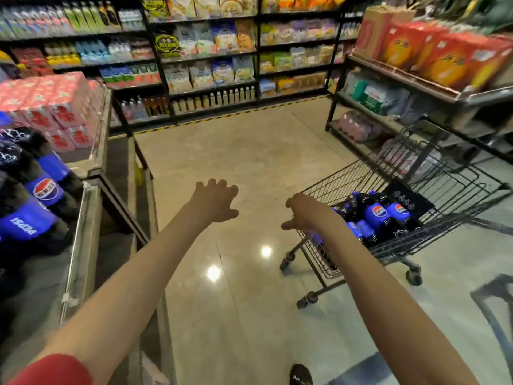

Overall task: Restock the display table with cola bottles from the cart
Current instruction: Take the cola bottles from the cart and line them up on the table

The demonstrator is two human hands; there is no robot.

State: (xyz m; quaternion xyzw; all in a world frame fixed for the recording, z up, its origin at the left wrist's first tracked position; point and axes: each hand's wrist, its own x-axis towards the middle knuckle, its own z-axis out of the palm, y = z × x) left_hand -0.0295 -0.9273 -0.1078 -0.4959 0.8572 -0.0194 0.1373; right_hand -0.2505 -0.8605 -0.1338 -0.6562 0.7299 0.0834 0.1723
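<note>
— Hands: how are they held?
— Both are stretched out at mid-frame: left hand point(215, 202) and right hand point(301, 212), fingers loosely spread, nothing gripped. Whether the cart point(342, 176) is touched by the right cannot be told.
— Where is the cola?
— Piled in the cart, right of centre, are cola bottles point(384, 215); further bottles point(41, 190) are laid on the display table point(83, 240), left edge.

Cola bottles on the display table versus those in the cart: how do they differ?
The table bottles sit on the display table at the left; the cart bottles lie piled in the wire cart at the right. The right hand hovers by the cart bottles, far from the table bottles. Both have blue labels.
</note>
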